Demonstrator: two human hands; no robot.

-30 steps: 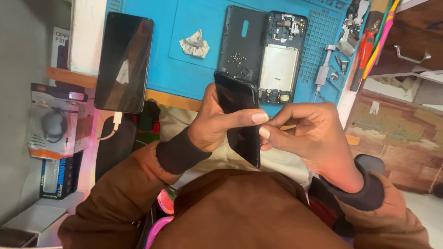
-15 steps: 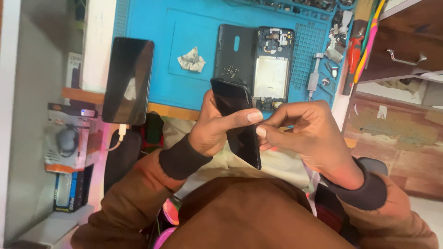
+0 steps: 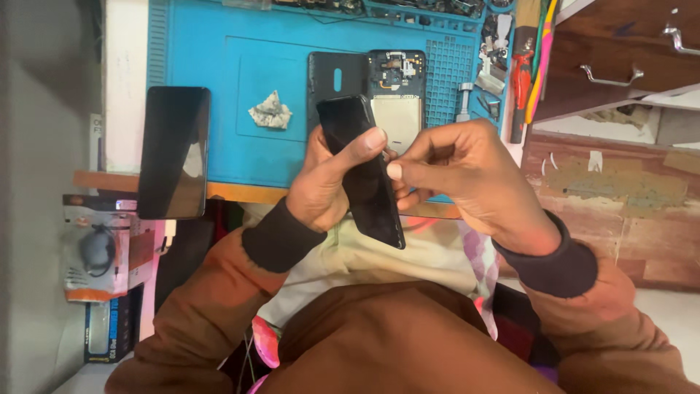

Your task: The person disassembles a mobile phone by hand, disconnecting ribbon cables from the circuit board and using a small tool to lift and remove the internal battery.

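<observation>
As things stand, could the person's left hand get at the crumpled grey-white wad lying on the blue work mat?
Probably not at once. The left hand is wrapped around the black glossy phone panel, with the right hand pinching its edge. The path over the blue work mat to the crumpled grey-white wad looks bare.

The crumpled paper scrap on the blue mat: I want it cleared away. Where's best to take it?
Pinch the crumpled paper scrap from above by its raised creased middle; it lies loose on the blue mat, clear of the back cover.
</observation>
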